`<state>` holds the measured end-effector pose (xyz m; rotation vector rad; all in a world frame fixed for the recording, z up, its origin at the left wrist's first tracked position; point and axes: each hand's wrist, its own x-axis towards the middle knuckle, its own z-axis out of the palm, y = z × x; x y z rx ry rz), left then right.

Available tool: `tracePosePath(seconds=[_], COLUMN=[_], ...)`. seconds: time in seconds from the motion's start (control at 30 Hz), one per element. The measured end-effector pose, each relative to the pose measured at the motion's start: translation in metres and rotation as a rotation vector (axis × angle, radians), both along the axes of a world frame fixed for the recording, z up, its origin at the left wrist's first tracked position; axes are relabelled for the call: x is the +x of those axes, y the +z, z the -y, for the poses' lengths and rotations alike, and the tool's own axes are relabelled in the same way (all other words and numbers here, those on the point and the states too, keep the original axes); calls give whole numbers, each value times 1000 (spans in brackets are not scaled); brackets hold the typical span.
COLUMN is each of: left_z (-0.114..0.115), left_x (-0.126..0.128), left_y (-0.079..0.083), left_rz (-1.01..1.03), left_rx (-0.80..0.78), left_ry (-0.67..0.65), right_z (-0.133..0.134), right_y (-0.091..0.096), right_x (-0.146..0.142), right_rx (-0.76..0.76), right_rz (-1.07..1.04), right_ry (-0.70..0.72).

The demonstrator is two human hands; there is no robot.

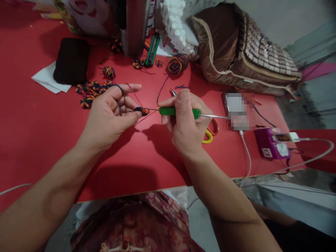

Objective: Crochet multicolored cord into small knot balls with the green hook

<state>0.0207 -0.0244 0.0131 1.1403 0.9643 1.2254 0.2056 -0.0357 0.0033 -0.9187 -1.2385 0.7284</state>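
My left hand (pixel 112 112) pinches a small multicoloured crochet piece (pixel 142 111) between thumb and fingers, with yarn looped over the raised index finger. My right hand (pixel 183 122) is closed round a crochet hook with a green handle (pixel 178 111); its metal tip points left into the piece. The yarn strand runs back to a multicoloured yarn ball (pixel 177 64) on the red table (pixel 39 133).
Several finished crochet bits (pixel 90 91) lie left of my hand. A black pouch (pixel 70 60) rests on white paper. Scissors (pixel 211 134) sit under my right hand. A brown sequined bag (pixel 244 49), a purple power adapter (pixel 271 147) with cables and a metal cup (pixel 135 26) stand further off.
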Motion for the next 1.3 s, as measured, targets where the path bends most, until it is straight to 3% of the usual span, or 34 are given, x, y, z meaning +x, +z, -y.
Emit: tracePosePath(seconds=[0.33,0.53,0.67,0.83,0.97,1.13,1.2,1.3], left_z=[1,2,2,0,-2,-6,-3,4], left_x=[1,0,1,2,-3,-12,-11,-4], left_y=[1,1,-1,-2,-1,-9,-9,-2], left_rz=[20,12,20,69,133,202,152,64], left_rx=[-22,-23,-6,11,-115,-260,-233,-103], left_ry=[5,13,38,66,52,-122,-130,-7], right_z=[-2,-4,-1,2,0,-3,-3,-3], right_y=[2,1,2,1,-3,-7,-8,-9], right_x=[3,5,3,2,7,11,11,8], right_rx=[-77,-19,2,114,239,498,589,705], right_rz=[-50,-41,-23,86,238,638,711,789], right_ry=[50,105,55,62,97,97,48,-58])
